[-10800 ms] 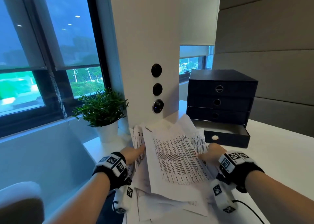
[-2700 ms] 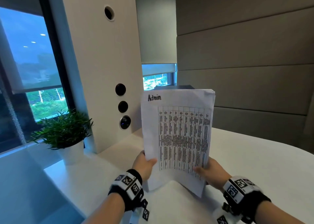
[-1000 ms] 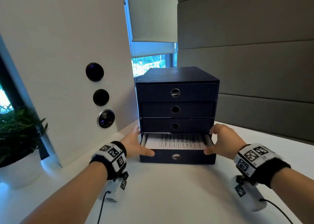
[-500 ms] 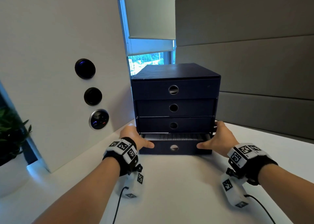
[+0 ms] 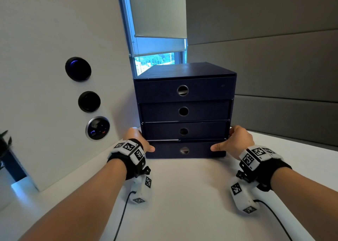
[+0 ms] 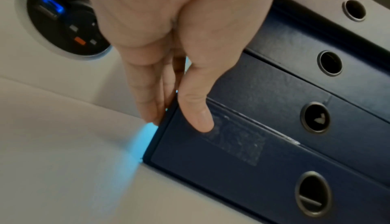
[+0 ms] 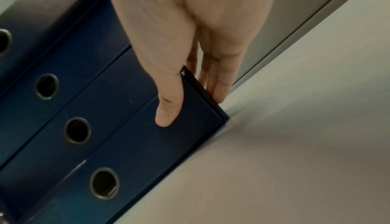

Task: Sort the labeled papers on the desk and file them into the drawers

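A dark navy drawer unit (image 5: 184, 72) with four drawers stands on the white desk (image 5: 182, 195). Its bottom drawer (image 5: 197, 151) sits pushed in, almost flush with the ones above. My left hand (image 5: 146, 142) is at the unit's left corner, thumb pressed on the bottom drawer front (image 6: 232, 169), straight fingers (image 6: 147, 104) along the side. My right hand (image 5: 226, 142) mirrors it at the right corner, thumb on the drawer front (image 7: 147, 152) and fingers (image 7: 219, 87) along the side wall. The filed papers are hidden inside; a white sliver shows through the drawer's finger hole (image 5: 184, 150).
A white pillar (image 5: 54, 112) with three round sockets stands close to the left of the unit. A plant (image 5: 4, 145) shows at the left edge. Grey padded wall panels (image 5: 274, 76) run behind and to the right. Wrist-camera cables trail on the desk.
The bottom drawer, pulled out with the printed sheets showing a second ago, has slid in under both thumbs. My view has moved closer to the unit.
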Demonstrator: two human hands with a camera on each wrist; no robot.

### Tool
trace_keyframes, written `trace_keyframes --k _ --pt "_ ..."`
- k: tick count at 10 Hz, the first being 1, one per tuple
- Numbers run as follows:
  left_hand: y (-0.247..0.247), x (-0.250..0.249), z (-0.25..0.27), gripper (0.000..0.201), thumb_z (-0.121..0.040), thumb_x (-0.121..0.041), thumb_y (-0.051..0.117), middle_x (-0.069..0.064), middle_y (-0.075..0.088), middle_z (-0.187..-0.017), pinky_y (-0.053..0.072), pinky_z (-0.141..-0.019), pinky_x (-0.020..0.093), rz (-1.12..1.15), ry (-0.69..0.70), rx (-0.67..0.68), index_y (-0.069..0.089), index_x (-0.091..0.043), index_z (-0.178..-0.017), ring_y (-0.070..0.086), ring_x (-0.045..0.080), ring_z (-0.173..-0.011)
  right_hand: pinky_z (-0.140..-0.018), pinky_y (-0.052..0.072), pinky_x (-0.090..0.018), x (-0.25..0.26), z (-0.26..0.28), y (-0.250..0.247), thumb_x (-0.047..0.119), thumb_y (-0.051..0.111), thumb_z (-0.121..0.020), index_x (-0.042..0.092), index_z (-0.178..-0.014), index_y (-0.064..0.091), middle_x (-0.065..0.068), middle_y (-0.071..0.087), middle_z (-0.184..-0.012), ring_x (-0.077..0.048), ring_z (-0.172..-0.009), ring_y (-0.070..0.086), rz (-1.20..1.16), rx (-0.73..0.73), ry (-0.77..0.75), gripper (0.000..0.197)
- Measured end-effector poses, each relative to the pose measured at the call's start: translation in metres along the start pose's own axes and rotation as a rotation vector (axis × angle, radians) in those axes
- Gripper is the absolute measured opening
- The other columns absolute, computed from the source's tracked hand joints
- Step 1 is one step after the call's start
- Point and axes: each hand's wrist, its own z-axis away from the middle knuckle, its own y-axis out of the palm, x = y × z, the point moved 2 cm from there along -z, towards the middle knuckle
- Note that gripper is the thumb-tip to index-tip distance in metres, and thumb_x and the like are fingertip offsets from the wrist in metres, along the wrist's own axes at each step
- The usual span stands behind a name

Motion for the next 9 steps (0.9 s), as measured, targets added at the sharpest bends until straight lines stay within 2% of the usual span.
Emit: trace_keyframes --k 1,2,3,4,5,6,7,8,9 --pt "0.004 -0.004 -0.007 0.060 -0.061 -0.025 0.090 0.004 0.068 -0.103 0.054 -0.089 0.033 -0.032 0.003 0.061 0.060 -0.009 -0.110 0.066 0.022 -0.097 -0.085 0.049 -0.033 0.000 -0.005 0.003 0.024 0.090 -0.059 0.023 -0.113 0.059 0.001 0.069 -0.104 -0.023 -0.095 0.062 0.023 0.094 -0.079 0.062" --pt "0.005 -0.005 -0.007 0.052 -0.064 -0.030 0.087 0.002 0.069 -0.097 0.055 -0.083 0.029 -0.052 -0.023 0.033 0.063 -0.009 -0.105 0.066 0.020 -0.089 -0.073 0.048 -0.030 0.007 -0.008 0.001 0.027 0.092 -0.056 0.018 -0.100 0.066 -0.003 0.069 -0.092 -0.023 -0.082 0.062 0.101 0.093 -0.053 0.051" --pt "0.006 -0.003 -0.009 0.041 -0.062 -0.029 0.089 -0.001 0.066 -0.081 0.053 -0.073 0.028 -0.019 -0.019 -0.023 0.065 -0.012 -0.091 0.064 0.021 -0.081 -0.067 0.050 -0.031 0.015 -0.005 0.000 0.031 0.092 -0.055 0.013 -0.091 0.061 -0.006 0.065 -0.086 -0.026 -0.078 0.062 0.168 0.036 0.017 0.051" --pt "0.003 -0.005 -0.004 0.036 -0.065 -0.030 0.087 -0.005 0.055 -0.066 0.049 -0.067 0.027 -0.043 -0.001 -0.040 0.056 -0.016 -0.076 0.058 0.019 -0.073 -0.064 0.049 -0.031 0.016 -0.006 0.003 0.033 0.092 -0.055 0.013 -0.081 0.058 -0.005 0.061 -0.078 -0.026 -0.073 0.060 0.177 -0.011 0.034 0.047" --pt "0.003 -0.002 0.000 0.034 -0.067 -0.033 0.086 -0.004 0.056 -0.067 0.050 -0.067 0.028 -0.087 0.051 -0.053 0.059 -0.017 -0.081 0.058 0.020 -0.071 -0.060 0.045 -0.029 0.010 -0.003 0.003 0.034 0.090 -0.058 0.011 -0.081 0.064 -0.003 0.060 -0.071 -0.024 -0.066 0.057 0.186 -0.036 0.041 0.041" --pt "-0.001 0.004 0.004 0.035 -0.065 -0.032 0.086 -0.003 0.061 -0.072 0.051 -0.068 0.028 -0.111 0.057 -0.027 0.058 -0.020 -0.082 0.060 0.020 -0.074 -0.054 0.041 -0.026 0.006 0.005 0.003 0.036 0.089 -0.057 0.013 -0.080 0.066 -0.003 0.064 -0.073 -0.021 -0.064 0.057 0.192 -0.042 0.043 0.040" --pt "-0.008 0.006 0.018 0.032 -0.069 -0.025 0.083 -0.003 0.059 -0.073 0.054 -0.071 0.028 -0.118 0.074 0.017 0.055 -0.016 -0.081 0.064 0.023 -0.080 -0.058 0.042 -0.027 0.002 0.019 0.001 0.034 0.086 -0.064 0.014 -0.084 0.067 -0.004 0.064 -0.077 -0.023 -0.067 0.057 0.191 -0.024 0.017 0.034" --pt "-0.018 0.003 0.040 0.027 -0.071 -0.019 0.077 0.005 0.065 -0.079 0.057 -0.073 0.030 -0.105 0.077 0.130 0.059 -0.008 -0.088 0.069 0.028 -0.086 -0.068 0.044 -0.027 -0.006 0.037 -0.006 0.022 0.077 -0.075 0.012 -0.101 0.070 -0.004 0.069 -0.088 -0.023 -0.080 0.062 0.141 0.074 -0.027 0.029" --pt "-0.038 0.004 0.073 0.034 -0.077 -0.024 0.073 0.010 0.071 -0.086 0.059 -0.079 0.037 -0.001 0.065 0.211 0.060 -0.006 -0.103 0.071 0.028 -0.081 -0.067 0.049 -0.028 -0.005 0.065 -0.029 0.016 0.073 -0.078 0.011 -0.123 0.060 -0.003 0.070 -0.104 -0.021 -0.080 0.064 -0.067 0.136 -0.013 0.047"
